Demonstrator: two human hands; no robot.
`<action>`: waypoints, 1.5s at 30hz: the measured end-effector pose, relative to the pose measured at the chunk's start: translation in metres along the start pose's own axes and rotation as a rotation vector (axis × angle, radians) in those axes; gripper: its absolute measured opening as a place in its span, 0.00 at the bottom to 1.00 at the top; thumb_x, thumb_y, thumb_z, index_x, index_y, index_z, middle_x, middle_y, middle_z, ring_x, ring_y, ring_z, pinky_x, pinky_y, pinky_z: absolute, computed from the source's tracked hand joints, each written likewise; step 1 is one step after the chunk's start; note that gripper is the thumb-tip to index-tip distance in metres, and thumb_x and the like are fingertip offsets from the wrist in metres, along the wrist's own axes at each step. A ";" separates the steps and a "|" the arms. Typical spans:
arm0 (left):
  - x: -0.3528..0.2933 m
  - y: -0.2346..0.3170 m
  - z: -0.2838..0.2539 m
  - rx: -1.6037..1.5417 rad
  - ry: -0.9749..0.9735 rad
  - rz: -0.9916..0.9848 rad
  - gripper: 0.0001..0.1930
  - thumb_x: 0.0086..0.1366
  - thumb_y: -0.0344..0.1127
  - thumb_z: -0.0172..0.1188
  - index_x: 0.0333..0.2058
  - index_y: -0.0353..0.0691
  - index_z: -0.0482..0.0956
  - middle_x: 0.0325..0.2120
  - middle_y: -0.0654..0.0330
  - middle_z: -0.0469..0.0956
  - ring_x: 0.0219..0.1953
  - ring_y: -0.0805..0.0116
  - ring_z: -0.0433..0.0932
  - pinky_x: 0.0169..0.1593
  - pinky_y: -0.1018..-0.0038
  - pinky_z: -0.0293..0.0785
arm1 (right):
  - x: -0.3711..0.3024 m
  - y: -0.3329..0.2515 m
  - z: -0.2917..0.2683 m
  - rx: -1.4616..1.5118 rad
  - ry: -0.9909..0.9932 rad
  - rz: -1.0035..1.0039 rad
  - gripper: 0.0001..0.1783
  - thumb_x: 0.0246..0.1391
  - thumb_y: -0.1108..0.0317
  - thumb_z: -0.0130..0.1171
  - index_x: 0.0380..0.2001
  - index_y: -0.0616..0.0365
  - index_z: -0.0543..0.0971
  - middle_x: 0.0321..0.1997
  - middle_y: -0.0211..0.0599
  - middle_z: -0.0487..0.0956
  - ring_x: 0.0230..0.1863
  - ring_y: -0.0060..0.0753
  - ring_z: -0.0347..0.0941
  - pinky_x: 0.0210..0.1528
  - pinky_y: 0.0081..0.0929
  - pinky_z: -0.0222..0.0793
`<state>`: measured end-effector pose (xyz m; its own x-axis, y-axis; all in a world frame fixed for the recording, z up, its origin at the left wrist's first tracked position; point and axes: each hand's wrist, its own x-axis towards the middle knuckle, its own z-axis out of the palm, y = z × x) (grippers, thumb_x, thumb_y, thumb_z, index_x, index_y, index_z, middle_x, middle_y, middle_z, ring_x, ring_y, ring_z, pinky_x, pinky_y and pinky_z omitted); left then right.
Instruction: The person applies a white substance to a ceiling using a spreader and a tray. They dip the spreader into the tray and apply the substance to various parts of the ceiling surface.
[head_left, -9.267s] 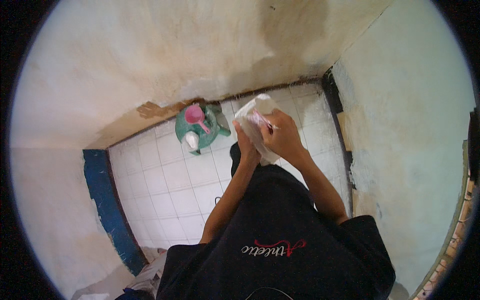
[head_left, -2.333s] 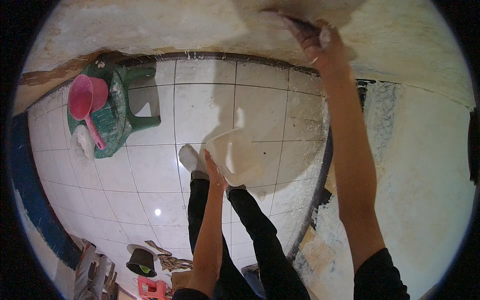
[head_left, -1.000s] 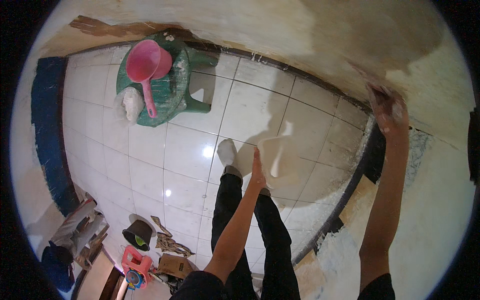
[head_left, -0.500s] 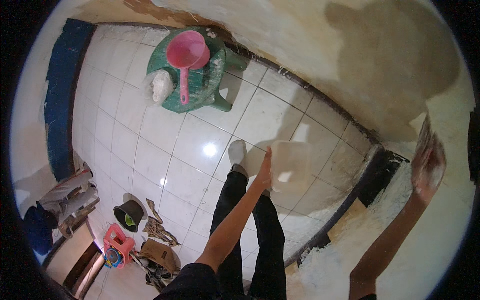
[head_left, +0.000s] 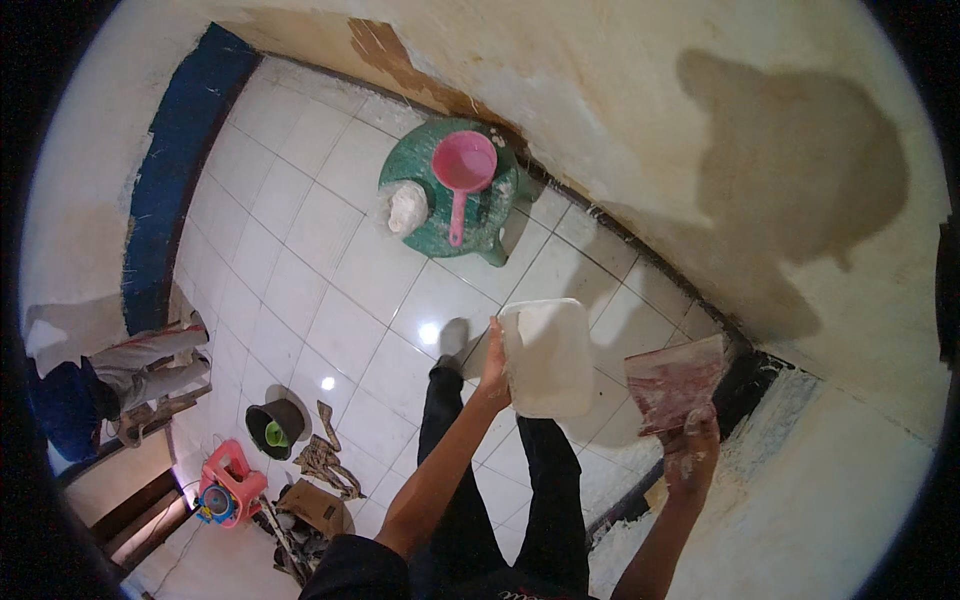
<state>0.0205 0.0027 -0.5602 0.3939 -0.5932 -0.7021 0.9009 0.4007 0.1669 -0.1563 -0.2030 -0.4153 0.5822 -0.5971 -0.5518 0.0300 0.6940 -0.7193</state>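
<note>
Over the white floor (head_left: 300, 290), the left hand (head_left: 493, 365) grips the edge of a flat white board (head_left: 546, 358), fingers closed on it. It looks stiff and light (best held by its edge). Just beside it, the right hand (head_left: 692, 452) is clamped on a thin scraper (head_left: 672, 381), likely stiff with slippery paste.

A brown cardboard box (head_left: 315, 505) is lying on the tiled floor (head_left: 300, 270) near its lower-left edge, beside a small red stool (head_left: 228, 487).
</note>
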 end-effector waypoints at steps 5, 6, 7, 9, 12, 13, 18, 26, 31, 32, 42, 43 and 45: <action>-0.026 0.065 0.013 0.015 -0.015 0.054 0.43 0.63 0.73 0.31 0.64 0.44 0.58 0.58 0.53 0.67 0.58 0.57 0.69 0.59 0.57 0.68 | -0.008 0.028 0.092 -0.412 -0.016 -0.102 0.18 0.57 0.75 0.56 0.51 0.61 0.68 0.45 0.38 0.74 0.43 0.30 0.74 0.47 0.37 0.76; -0.030 0.080 0.012 0.037 -0.009 0.076 0.43 0.64 0.72 0.31 0.64 0.43 0.58 0.57 0.53 0.67 0.58 0.57 0.69 0.59 0.57 0.68 | -0.006 0.036 0.110 -0.528 -0.056 -0.163 0.18 0.57 0.75 0.56 0.51 0.62 0.68 0.44 0.37 0.74 0.42 0.28 0.73 0.47 0.35 0.75; -0.032 0.094 0.010 0.026 -0.005 0.063 0.43 0.64 0.72 0.31 0.64 0.43 0.58 0.57 0.53 0.67 0.58 0.57 0.69 0.59 0.57 0.68 | -0.003 0.043 0.122 -0.539 -0.046 -0.156 0.18 0.57 0.75 0.56 0.51 0.62 0.68 0.44 0.37 0.74 0.42 0.28 0.73 0.47 0.35 0.75; -0.031 0.124 0.003 0.001 -0.021 0.099 0.42 0.65 0.71 0.30 0.63 0.42 0.59 0.57 0.53 0.68 0.57 0.57 0.69 0.59 0.57 0.68 | 0.004 0.060 0.146 -0.605 -0.082 -0.114 0.21 0.56 0.76 0.56 0.53 0.65 0.67 0.45 0.37 0.75 0.43 0.25 0.72 0.46 0.29 0.72; -0.034 0.166 -0.012 -0.038 -0.069 0.138 0.42 0.65 0.71 0.29 0.62 0.40 0.59 0.56 0.53 0.68 0.56 0.58 0.70 0.59 0.59 0.68 | 0.007 0.085 0.223 -0.710 0.041 -0.225 0.19 0.55 0.76 0.57 0.50 0.67 0.70 0.42 0.35 0.77 0.42 0.23 0.72 0.45 0.25 0.70; -0.040 0.181 -0.014 0.016 -0.112 0.161 0.42 0.65 0.71 0.30 0.61 0.40 0.60 0.55 0.53 0.69 0.55 0.59 0.71 0.58 0.61 0.69 | 0.004 0.089 0.245 -0.735 0.061 -0.201 0.19 0.55 0.76 0.57 0.50 0.67 0.70 0.42 0.35 0.77 0.42 0.23 0.72 0.45 0.25 0.70; -0.051 0.244 -0.036 0.044 -0.135 0.220 0.41 0.66 0.70 0.31 0.61 0.39 0.60 0.53 0.54 0.70 0.53 0.61 0.72 0.56 0.64 0.71 | 0.004 0.122 0.366 -1.155 -0.037 -0.296 0.09 0.54 0.77 0.56 0.40 0.67 0.77 0.29 0.35 0.79 0.32 0.19 0.74 0.34 0.19 0.70; -0.065 0.318 -0.043 0.045 -0.089 0.205 0.42 0.65 0.71 0.31 0.61 0.39 0.58 0.53 0.50 0.68 0.56 0.57 0.70 0.58 0.59 0.70 | 0.032 0.181 0.441 -1.303 -0.187 -0.417 0.12 0.51 0.76 0.55 0.40 0.64 0.77 0.26 0.51 0.79 0.27 0.42 0.80 0.30 0.31 0.71; -0.053 0.345 -0.040 0.159 0.004 0.236 0.41 0.66 0.70 0.31 0.59 0.37 0.60 0.50 0.50 0.70 0.52 0.57 0.73 0.54 0.61 0.73 | 0.068 0.200 0.446 -1.262 -0.226 -0.341 0.10 0.49 0.76 0.54 0.36 0.65 0.78 0.26 0.50 0.79 0.26 0.40 0.79 0.30 0.29 0.71; -0.049 0.350 -0.041 0.238 0.043 0.235 0.40 0.66 0.69 0.31 0.59 0.37 0.61 0.49 0.50 0.71 0.51 0.57 0.74 0.53 0.62 0.74 | 0.077 0.202 0.444 -1.224 -0.228 -0.337 0.09 0.49 0.77 0.55 0.35 0.66 0.78 0.26 0.50 0.79 0.26 0.37 0.79 0.31 0.28 0.71; 0.028 0.391 -0.035 0.474 0.044 0.249 0.41 0.66 0.69 0.33 0.59 0.36 0.60 0.51 0.50 0.70 0.52 0.59 0.73 0.52 0.64 0.75 | 0.155 0.210 0.426 -1.179 0.001 -0.174 0.06 0.51 0.81 0.53 0.33 0.67 0.76 0.26 0.38 0.78 0.29 0.26 0.75 0.34 0.25 0.71; 0.037 0.396 -0.034 0.464 0.044 0.239 0.41 0.65 0.70 0.33 0.60 0.37 0.60 0.51 0.50 0.70 0.52 0.59 0.73 0.53 0.64 0.74 | 0.161 0.209 0.426 -1.178 0.010 -0.170 0.06 0.51 0.81 0.53 0.33 0.67 0.76 0.26 0.38 0.78 0.29 0.26 0.75 0.34 0.25 0.71; 0.051 0.405 -0.032 0.455 0.044 0.227 0.41 0.65 0.70 0.34 0.60 0.37 0.60 0.51 0.50 0.70 0.53 0.59 0.72 0.53 0.65 0.74 | 0.173 0.206 0.431 -0.868 0.011 -0.076 0.04 0.52 0.80 0.54 0.33 0.65 0.76 0.26 0.34 0.76 0.29 0.24 0.73 0.35 0.24 0.72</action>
<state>0.3993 0.1567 -0.5506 0.5894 -0.4928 -0.6401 0.7856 0.1652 0.5963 0.3006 0.0094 -0.4770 0.5955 -0.6367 -0.4899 -0.5641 0.1027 -0.8193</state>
